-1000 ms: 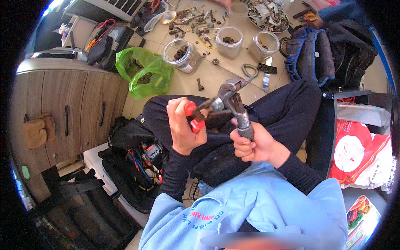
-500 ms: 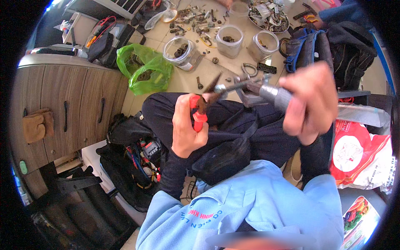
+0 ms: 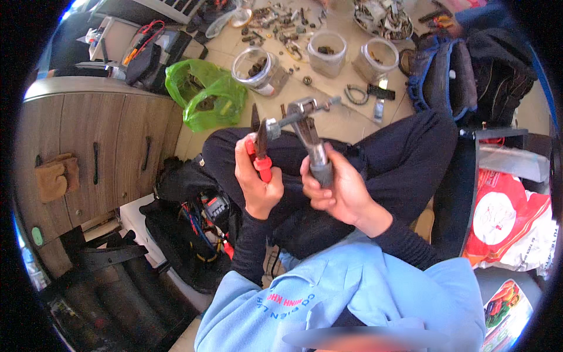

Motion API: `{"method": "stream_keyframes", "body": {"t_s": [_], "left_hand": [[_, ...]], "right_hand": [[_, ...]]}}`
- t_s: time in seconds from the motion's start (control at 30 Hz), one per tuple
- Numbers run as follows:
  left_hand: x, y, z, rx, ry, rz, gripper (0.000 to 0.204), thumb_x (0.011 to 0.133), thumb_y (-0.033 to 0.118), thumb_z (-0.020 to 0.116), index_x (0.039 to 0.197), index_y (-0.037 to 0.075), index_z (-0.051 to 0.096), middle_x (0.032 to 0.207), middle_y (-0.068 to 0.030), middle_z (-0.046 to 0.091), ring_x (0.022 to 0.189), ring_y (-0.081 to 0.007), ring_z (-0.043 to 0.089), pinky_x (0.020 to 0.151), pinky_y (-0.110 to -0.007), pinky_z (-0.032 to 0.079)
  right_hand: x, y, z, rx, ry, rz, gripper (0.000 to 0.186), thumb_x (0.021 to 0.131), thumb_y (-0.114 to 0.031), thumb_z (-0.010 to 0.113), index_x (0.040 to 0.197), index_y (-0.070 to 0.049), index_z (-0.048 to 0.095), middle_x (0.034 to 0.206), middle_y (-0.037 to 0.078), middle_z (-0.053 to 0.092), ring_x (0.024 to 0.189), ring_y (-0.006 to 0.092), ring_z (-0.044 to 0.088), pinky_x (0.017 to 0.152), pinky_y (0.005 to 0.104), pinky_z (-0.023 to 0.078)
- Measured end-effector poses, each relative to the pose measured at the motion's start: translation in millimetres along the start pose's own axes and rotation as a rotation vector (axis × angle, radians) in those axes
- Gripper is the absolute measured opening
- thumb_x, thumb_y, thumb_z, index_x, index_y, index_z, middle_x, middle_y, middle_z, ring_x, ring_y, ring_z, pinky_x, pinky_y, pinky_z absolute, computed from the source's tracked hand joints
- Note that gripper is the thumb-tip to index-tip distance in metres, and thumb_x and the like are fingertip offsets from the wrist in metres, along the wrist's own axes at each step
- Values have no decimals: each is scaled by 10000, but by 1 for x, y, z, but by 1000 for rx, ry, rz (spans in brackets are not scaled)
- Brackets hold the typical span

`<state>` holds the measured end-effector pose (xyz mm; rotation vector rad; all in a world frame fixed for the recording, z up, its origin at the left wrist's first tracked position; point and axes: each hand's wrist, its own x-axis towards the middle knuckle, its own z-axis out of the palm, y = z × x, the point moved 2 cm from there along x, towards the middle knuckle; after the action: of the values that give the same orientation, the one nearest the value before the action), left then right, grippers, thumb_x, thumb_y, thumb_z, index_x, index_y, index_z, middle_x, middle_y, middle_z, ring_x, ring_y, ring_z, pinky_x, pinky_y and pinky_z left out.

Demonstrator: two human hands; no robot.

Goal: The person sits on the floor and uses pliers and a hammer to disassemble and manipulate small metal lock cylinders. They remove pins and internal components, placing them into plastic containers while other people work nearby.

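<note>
Closed round red-handled pliers (image 3: 263,167), my left hand (image 3: 257,193) keeps their dark jaws pointing away from me. My right hand (image 3: 349,190) grips the dark handle of a ratchet-like metal wrench (image 3: 317,154), whose silver head is turned up and away. A long bolt-like rod (image 3: 290,119) runs across from beside the plier jaws to the wrench head and past it. Whether the jaws clamp the rod's left end I cannot tell. Both tools are above my crossed legs.
Beyond my legs stand clear plastic tubs (image 3: 326,56) holding dark parts, beside a green bag (image 3: 205,97). Loose hardware (image 3: 281,26) is scattered on the tiled floor. A wooden cabinet (image 3: 105,146) is at left, an open tool bag (image 3: 187,234) near my left leg, and a backpack (image 3: 443,76) far right.
My right hand has come left and lower, and the wrench has swung from pointing left to pointing away from me. My left hand with the pliers has shifted slightly left.
</note>
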<state>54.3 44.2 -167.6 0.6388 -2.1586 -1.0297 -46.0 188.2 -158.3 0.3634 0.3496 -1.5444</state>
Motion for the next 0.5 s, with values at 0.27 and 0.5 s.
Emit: {"method": "stream_keyframes", "body": {"t_s": [0.27,0.5], "left_hand": [[15,14,10,180,-25,261,544,615,-5,571,1151,-45,484,1028,-215,518,932,-418,526,870,-444,447],[6,6,7,94,-20,115,616,617,-18,531,1226,-49,449,1047,-175,524,946,-326,535,921,-378,426]], "right_hand": [[-16,-11,-22,-61,74,-273,371,1043,-425,324,979,-111,512,584,-18,369,479,67,310,388,206,245],[-30,-15,0,-224,164,-330,313,1003,-400,462,1082,-104,528,629,-5,436,468,80,346,386,223,276]]}}
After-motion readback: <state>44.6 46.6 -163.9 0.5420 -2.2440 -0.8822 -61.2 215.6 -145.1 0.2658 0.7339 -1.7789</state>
